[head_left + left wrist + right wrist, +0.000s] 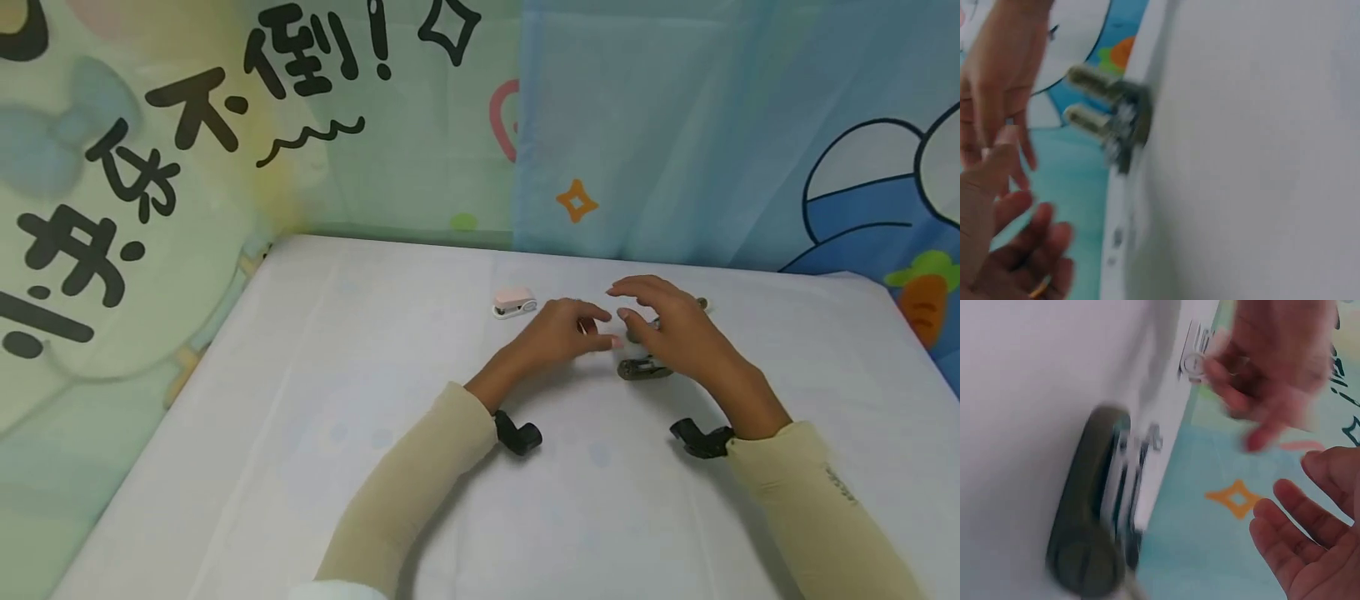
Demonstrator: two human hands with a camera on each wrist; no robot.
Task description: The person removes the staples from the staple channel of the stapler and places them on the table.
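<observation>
- Multi-tool [643, 367], dark and opened out, lies on the white cloth [360, 350] under the right hand [671, 329], just past the left hand's fingertips; the right hand hides part of it.
- Right hand: fingers and thumb spread apart with nothing between them, poised over the tool; its own wrist view shows a gap between fingertips and tool.
- Left hand [566, 333]: fingers bent, thumb and forefinger apart, holding nothing; its tips point at the right hand's.
- Stapler [514, 302], pink and white, sits just beyond the left hand's knuckles, on that hand's left side.
- Likely trouble under the right hand: the tool's two arms stand splayed, so taking only one could let the other swing and nip a finger.
- Between the hands: the fingertips are so near each other that both closing in together could bump and shove the tool across the cloth.
- Behind the left hand: a careless push outward and away could knock the stapler.
- Below the right palm: a low sweep could drag the cloth into folds and turn the tool.
</observation>
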